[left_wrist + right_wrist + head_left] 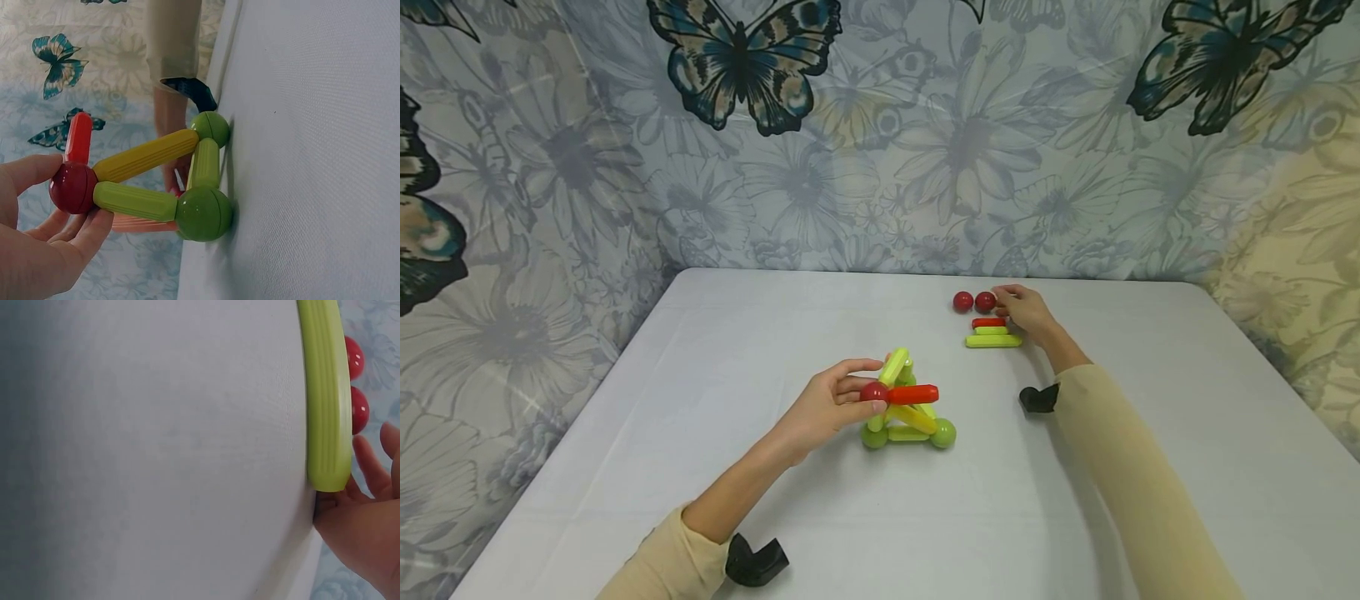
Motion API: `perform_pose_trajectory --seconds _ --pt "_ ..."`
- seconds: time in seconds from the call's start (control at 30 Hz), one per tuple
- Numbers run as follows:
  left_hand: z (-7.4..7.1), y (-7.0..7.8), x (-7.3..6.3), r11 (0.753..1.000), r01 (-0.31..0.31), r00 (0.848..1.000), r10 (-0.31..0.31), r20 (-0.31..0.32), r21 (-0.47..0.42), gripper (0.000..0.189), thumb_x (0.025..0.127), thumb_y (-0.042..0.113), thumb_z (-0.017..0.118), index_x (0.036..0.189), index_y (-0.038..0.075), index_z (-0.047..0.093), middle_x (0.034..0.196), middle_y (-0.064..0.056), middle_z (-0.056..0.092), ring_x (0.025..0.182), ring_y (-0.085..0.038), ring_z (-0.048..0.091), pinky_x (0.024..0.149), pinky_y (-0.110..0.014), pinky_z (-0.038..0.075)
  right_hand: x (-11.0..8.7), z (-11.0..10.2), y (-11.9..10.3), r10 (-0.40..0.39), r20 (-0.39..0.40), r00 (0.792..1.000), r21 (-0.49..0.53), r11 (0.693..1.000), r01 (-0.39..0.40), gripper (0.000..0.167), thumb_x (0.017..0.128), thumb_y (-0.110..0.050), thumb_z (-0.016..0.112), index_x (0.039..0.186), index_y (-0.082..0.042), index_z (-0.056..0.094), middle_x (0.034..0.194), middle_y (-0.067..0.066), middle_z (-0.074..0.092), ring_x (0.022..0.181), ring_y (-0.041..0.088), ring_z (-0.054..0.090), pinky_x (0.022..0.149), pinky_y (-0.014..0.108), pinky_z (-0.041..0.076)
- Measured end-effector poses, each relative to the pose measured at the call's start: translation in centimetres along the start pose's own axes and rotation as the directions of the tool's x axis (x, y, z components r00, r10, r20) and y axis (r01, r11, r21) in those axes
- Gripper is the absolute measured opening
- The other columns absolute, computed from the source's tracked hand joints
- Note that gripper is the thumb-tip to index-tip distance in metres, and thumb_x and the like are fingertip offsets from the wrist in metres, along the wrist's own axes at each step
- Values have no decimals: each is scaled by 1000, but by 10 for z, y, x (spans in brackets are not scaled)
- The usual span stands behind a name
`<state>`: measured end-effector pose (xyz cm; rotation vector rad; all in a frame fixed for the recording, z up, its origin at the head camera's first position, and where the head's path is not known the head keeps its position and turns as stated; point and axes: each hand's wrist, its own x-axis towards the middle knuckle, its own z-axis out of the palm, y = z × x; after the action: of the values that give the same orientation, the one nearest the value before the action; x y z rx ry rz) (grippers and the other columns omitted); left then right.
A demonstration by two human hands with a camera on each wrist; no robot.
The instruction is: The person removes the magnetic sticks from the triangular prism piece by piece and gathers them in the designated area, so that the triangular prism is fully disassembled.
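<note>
My left hand [831, 406] pinches a red ball [73, 187] between thumb and fingers. This ball tops a small frame of rods and balls, and a red rod [913, 394] sticks out from it to the right. A yellow rod [147, 155] and a lime rod [136, 200] slope from it down to green balls [204, 214] at the table. Farther back, my right hand [1026, 310] reaches with parted fingers beside a loose red ball [985, 302]. In the right wrist view its fingertips come close to a red ball [359, 410], past the end of a long lime rod [328, 400].
A second loose red ball [962, 302] lies left of the one by my right hand. In front of them lie a short red rod [988, 322] and lime rods [993, 341]. The white table [722, 333] meets a butterfly-patterned backdrop [850, 183] behind.
</note>
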<state>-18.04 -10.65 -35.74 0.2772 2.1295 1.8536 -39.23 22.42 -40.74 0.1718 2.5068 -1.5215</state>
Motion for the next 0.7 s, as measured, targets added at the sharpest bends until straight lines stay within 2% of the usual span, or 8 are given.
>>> perform_pose_trajectory --seconds 0.1,0.23,0.33,0.4,0.47,0.53,0.6,0.7 --pt "0 0 0 1000 -1 1000 1 1 -2 52 88 10 70 136 13 49 120 -9 61 105 -22 59 88 -32 50 -2 -2 2 -10 -45 999 47 999 12 57 102 -40 39 146 -3 34 136 21 44 116 30 46 95 37 40" --pt "0 -1 1 1000 -7 1000 7 9 1 52 88 10 69 136 11 49 121 -10 60 105 -23 59 88 -32 50 -10 -5 0 -24 -146 989 92 995 38 57 102 -40 39 145 -3 35 137 19 45 114 27 46 92 33 43" --pt "0 -2 1 1000 -16 1000 16 16 5 52 89 10 68 137 9 48 121 -12 60 105 -23 59 88 -32 50 -17 -7 -6 -44 -200 979 152 986 75 59 102 -42 39 145 -3 35 137 19 46 118 28 46 97 33 42" --pt "0 -2 1 1000 -18 1000 18 18 8 52 89 11 68 137 9 48 121 -12 60 105 -23 59 88 -31 50 -24 -9 -11 -63 -204 977 213 971 107 61 101 -43 40 146 -2 34 137 19 45 120 27 45 100 34 40" --pt "0 -2 1 1000 -24 1000 24 20 8 52 90 11 68 137 8 48 122 -13 59 105 -23 59 89 -32 50 -30 -11 -16 -70 -187 980 301 946 125 62 100 -43 42 146 -2 32 134 16 46 118 24 46 102 33 39" --pt "-1 -2 1 1000 -26 999 26 21 10 52 90 12 68 137 8 47 122 -13 59 106 -23 58 89 -31 50 -38 -13 -20 -83 -156 984 399 906 140 61 100 -40 44 146 -2 32 126 12 47 113 20 48 101 30 39" --pt "-1 -2 1 1000 -26 999 26 23 7 52 90 11 68 137 8 47 122 -13 59 106 -23 59 89 -32 50 -47 -14 -24 -106 -115 988 500 853 150 59 101 -37 44 147 -2 31 119 7 47 107 17 50 100 28 40" --pt "-1 -2 1 1000 -25 999 25 22 2 52 90 10 67 138 8 47 123 -13 59 106 -23 59 88 -31 50 -60 -16 -29 -151 -41 988 637 758 142 57 100 -32 46 147 -4 30 116 4 47 104 13 51 101 27 38"
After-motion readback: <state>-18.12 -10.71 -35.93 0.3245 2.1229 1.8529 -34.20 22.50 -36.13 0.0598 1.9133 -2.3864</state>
